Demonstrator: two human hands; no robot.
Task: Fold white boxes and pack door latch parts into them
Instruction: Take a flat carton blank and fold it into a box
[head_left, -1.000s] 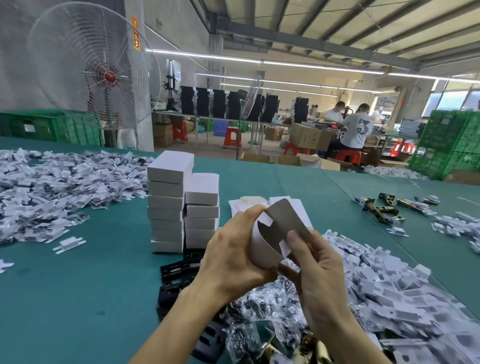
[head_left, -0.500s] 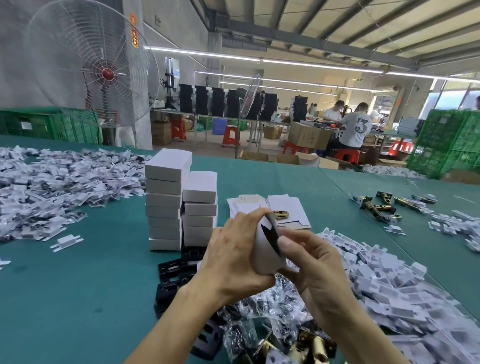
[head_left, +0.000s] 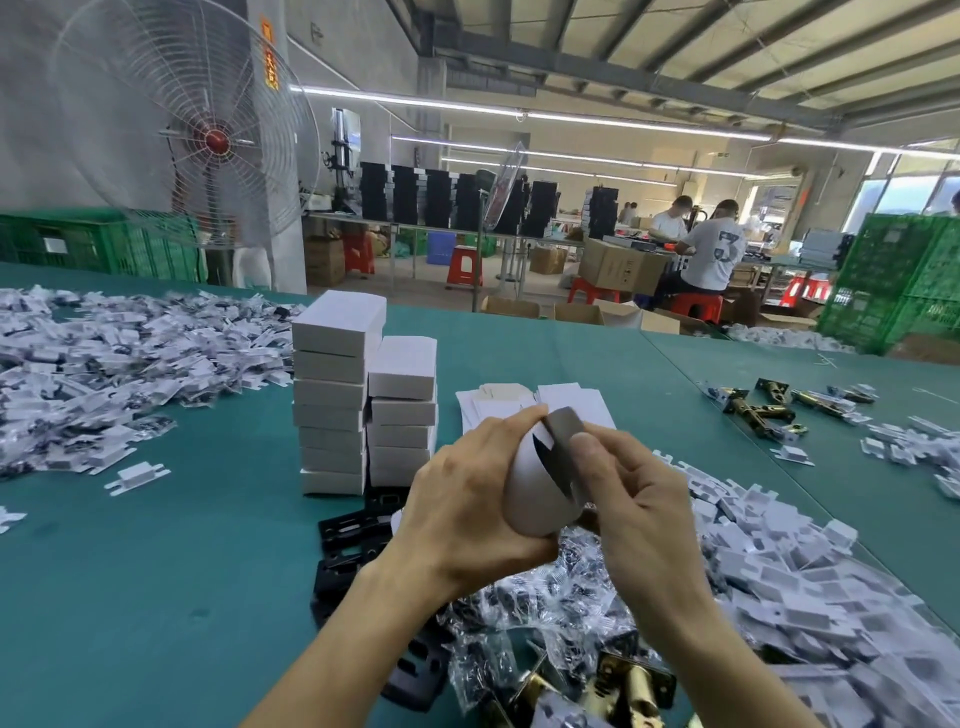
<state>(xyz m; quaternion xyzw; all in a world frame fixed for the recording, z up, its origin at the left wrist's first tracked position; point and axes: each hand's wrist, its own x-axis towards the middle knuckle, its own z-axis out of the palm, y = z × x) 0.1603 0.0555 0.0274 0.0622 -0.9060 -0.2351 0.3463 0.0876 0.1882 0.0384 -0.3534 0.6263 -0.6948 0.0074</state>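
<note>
Both hands are working a single white box blank (head_left: 537, 488) held up above the green counter (head_left: 156, 571). The left hand (head_left: 467, 499) is wrapping around the blank's curved white side, its fingers closed on the card from the left and underneath. The right hand (head_left: 634, 499) is pinching the grey inner flap (head_left: 563, 441) from the right, thumb lying along the flap's edge, fingers curled and gripping the same blank. The card is bowing into a rounded shape between the two hands, with a dark gap showing where the flap meets the body.

Just behind the hands, flat unfolded blanks (head_left: 566, 402) are lying on the counter. To their left, two stacks of finished white boxes (head_left: 363, 410) are standing side by side, the left stack taller. Black plates (head_left: 353, 535) are lying at the foot of the stacks, partly under the left forearm. Brass door latch parts (head_left: 623, 691) in clear bags are piling up beneath the wrists, and more brass latches (head_left: 769, 408) are lying far right. White plastic pieces (head_left: 810, 582) are heaped on the right, and another heap (head_left: 119, 364) is spreading across the left.
</note>
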